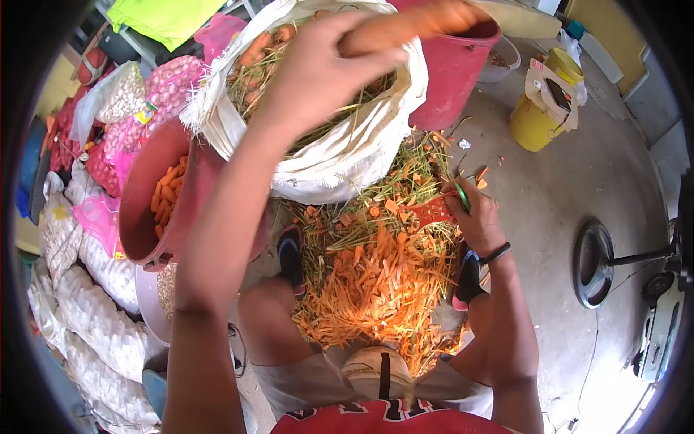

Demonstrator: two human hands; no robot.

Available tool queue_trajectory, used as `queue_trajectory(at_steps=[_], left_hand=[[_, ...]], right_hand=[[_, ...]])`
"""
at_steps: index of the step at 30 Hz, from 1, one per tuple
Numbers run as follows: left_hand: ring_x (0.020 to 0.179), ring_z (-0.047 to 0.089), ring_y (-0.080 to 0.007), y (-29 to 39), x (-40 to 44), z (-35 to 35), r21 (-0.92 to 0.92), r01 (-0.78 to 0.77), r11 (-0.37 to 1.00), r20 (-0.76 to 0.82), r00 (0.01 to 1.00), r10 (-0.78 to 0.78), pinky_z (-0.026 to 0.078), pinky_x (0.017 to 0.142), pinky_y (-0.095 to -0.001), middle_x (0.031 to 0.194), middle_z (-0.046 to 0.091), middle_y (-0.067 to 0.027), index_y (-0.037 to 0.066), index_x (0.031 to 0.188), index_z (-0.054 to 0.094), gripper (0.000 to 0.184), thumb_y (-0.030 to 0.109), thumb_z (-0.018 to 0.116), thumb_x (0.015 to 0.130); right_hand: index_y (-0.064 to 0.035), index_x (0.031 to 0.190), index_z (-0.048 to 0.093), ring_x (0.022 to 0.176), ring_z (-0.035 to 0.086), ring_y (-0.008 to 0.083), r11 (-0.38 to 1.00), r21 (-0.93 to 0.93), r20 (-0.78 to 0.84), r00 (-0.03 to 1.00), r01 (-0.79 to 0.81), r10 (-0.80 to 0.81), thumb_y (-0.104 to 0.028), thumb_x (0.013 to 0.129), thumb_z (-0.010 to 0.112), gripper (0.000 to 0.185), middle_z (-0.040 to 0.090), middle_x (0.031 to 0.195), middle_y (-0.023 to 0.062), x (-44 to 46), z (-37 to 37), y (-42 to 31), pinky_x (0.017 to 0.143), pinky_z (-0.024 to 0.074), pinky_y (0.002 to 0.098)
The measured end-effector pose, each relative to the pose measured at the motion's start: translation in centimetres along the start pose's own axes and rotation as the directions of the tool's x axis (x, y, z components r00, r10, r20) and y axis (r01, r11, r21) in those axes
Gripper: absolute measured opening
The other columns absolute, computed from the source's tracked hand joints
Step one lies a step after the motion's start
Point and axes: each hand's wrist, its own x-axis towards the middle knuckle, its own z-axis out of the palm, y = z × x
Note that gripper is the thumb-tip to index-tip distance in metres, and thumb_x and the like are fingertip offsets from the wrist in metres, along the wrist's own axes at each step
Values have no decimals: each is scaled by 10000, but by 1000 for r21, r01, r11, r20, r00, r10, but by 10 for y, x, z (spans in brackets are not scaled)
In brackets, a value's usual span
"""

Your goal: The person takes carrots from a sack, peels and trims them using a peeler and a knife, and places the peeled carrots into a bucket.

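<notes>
My left hand (314, 79), blurred by motion, grips a large carrot (408, 30) above the open white sack (340, 173). Inside that sack are carrots with cut stalks. Lower and to the right, my right hand (477, 217) is closed on a red peeler (434, 211) with holes in it and a green part by the fingers. Beneath the peeler, between my feet, lies a heap of orange carrot peelings (383, 289) mixed with green stalks (405, 170).
A red bucket (134, 210) on the left holds peeled carrots (168, 192). Another red bucket (452, 79) stands behind the sack. Filled bags (94, 304) line the left side. A yellow bucket (531, 123) and a round black stand base (594, 264) are to the right.
</notes>
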Motion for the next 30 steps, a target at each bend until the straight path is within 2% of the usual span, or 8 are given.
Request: queue_trajectory(at_steps=[4,6,9,12,15,19,24,30], left_hand=[[680,600,-118,66,6,40,-315,8,949,204,977,60,519,603,-261,897,630,-64,6,1184,561,352,197,669,908],[848,630,-148,63,18,71,-518,8,855,178,979,99,535,779,-278,983,638,-92,-34,1124,567,358,242,666,917],[693,629,-162,51,7,91,-346,-181,921,-180,976,124,505,693,-308,798,682,-48,1,1002,656,383,268,795,764],[890,633,-236,18,-31,99,-162,-197,967,-311,940,140,493,809,-336,987,660,-119,15,1082,621,374,116,779,759],[968,589,-149,-18,-91,109,-47,60,997,-248,966,-69,459,871,-288,1058,622,-86,-15,1165,559,394,75,739,826],[1120,547,-164,-55,-141,153,-889,187,417,-170,712,-682,428,930,-303,1195,583,-98,8,1308,428,467,111,661,916],[1087,573,-137,-76,-143,155,-800,261,540,-149,785,-601,435,990,-332,1129,620,-83,14,1168,569,314,122,693,901],[987,632,-160,-68,-159,143,-910,230,346,-69,738,-671,492,914,-303,1026,671,-103,-21,1134,584,238,65,640,919]], right_hand=[[-44,1125,602,844,674,340,999,-49,27,1000,-9,10,-114,884,619,251,681,921,188,-10,-11,16,749,510,387],[-44,1117,609,845,676,335,998,-26,60,997,-55,56,-120,882,623,248,682,922,186,-9,-16,27,747,510,383],[-48,1078,621,837,674,272,997,23,102,992,-76,73,-135,884,628,213,681,910,154,-13,-25,30,750,509,363],[-62,1053,619,857,627,165,971,218,270,962,-99,38,-138,895,612,175,661,907,74,-18,-27,25,763,498,336],[-67,1064,615,827,601,148,939,339,437,893,-54,-106,-128,891,608,184,643,884,43,-23,-15,27,742,492,318],[-51,1073,612,809,565,127,870,432,489,872,-238,-4,-136,899,609,194,612,843,24,-27,3,17,743,467,296],[-31,1049,650,690,577,123,855,510,385,913,-90,-134,-137,916,593,179,638,810,23,-18,32,17,646,474,294],[-51,1061,658,740,668,219,949,258,105,982,-179,157,-148,911,586,192,693,825,110,-2,73,11,689,510,343]])
